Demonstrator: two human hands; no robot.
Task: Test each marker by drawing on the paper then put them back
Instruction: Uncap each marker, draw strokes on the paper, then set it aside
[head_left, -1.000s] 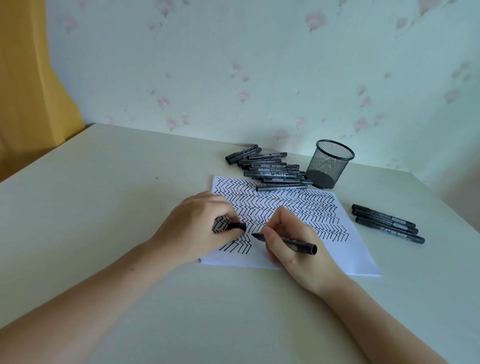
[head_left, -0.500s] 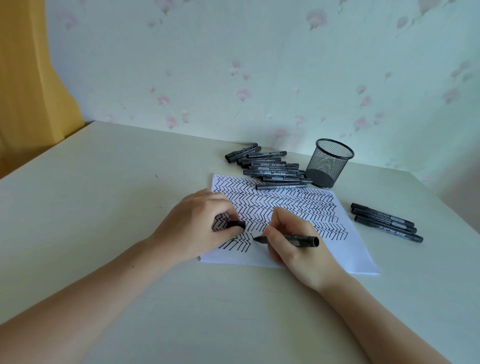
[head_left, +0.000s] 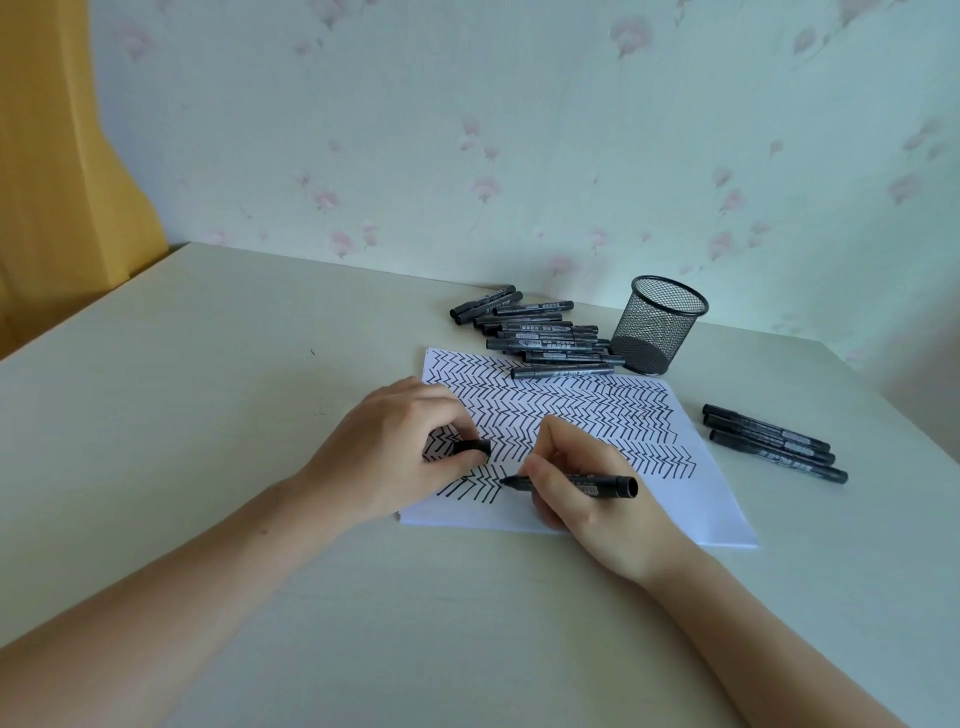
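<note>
Table (head_left: 208, 467): pale cream top that carries everything; both my forearms lie across its near part.
Wall (head_left: 519, 130): light wallpaper with faint pink flowers, running behind the table's far edge.
Curtain (head_left: 57, 156): yellow cloth hanging at the far left.
Paper (head_left: 696, 493): white sheet lying flat in front of me, most of it filled with rows of black zigzag strokes; the near strip is bare.
Pen cup (head_left: 657, 325): black mesh holder standing upright just past the paper's far right corner.
Marker pile (head_left: 540, 338): a heap of capped black markers beside the cup on its left, the nearest one lying across the paper's far edge.
Three markers (head_left: 774, 444): capped, side by side on the table to the right of the paper, apart from it.
My left hand (head_left: 389, 457): rests on the left part of the paper, fingers curled, pinching the cap between thumb and fingertips.
My right hand (head_left: 582, 478): fingers curled round the marker in a writing grip, heel of the hand down on the paper.
Marker (head_left: 597, 482): uncapped, nearly level, tip pointing left and touching the paper at the end of the nearest row of strokes.
Cap (head_left: 472, 447): short black piece, just left of and beyond the marker tip.
</note>
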